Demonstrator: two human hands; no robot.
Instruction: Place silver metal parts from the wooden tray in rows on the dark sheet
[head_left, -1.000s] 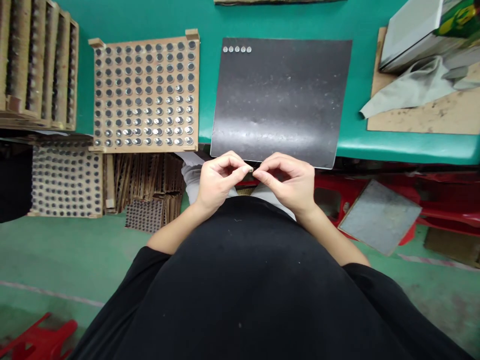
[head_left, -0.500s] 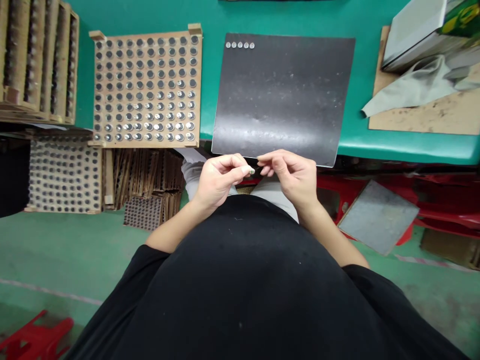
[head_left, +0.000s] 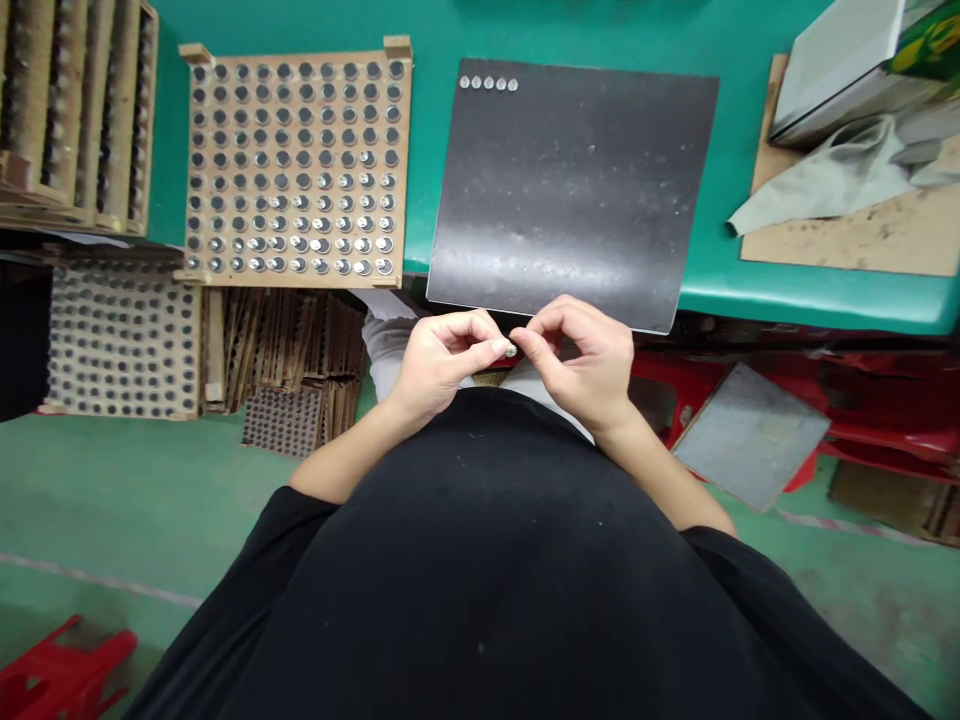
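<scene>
Between thumb and forefinger, my left hand [head_left: 442,365] pinches a small round metallic part [head_left: 511,351] in front of my body. Close beside it, the thumb and forefinger of my right hand [head_left: 585,360] are pressed together; whatever they hold is too small to make out. Both hands are just below the near edge of a black board [head_left: 570,190]. Several small silvery discs [head_left: 489,84] form a row at its top left corner. Left of the board lies a wooden tray [head_left: 406,160] with rows of round dark parts, many in the lower right topped with metallic pieces.
Stacked wooden trays [head_left: 97,120] stand at the far left, and another filled tray [head_left: 120,340] sits lower. On the right, a cloth [head_left: 832,180] and a box [head_left: 840,65] rest on a wooden board [head_left: 847,235]. A grey panel [head_left: 754,435] lies over red stools [head_left: 870,400].
My right hand's fingers have closed into a pinch close to the small part. My left hand still holds that part, slightly further right. The view has shifted a little.
</scene>
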